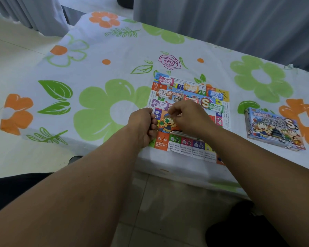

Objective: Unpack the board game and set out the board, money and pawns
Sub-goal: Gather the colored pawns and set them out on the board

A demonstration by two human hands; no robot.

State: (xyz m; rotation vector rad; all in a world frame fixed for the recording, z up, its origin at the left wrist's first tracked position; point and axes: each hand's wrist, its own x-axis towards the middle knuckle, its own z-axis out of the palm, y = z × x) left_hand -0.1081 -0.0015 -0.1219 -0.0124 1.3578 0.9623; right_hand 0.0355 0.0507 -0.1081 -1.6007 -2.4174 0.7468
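The paper game board lies flat on the table near its front edge. Several small stacks of play money sit on its far half: pink, orange, brown, blue, purple and green. My left hand is curled into a fist at the board's left edge; what is inside it is hidden. My right hand hovers over the board's middle, its thumb and forefinger pinching at a small green pawn that stands on the cartoon figure.
The game box lies closed on the table to the right of the board. A flowered cloth covers the table. Grey curtains hang behind it and a tiled floor shows below the front edge.
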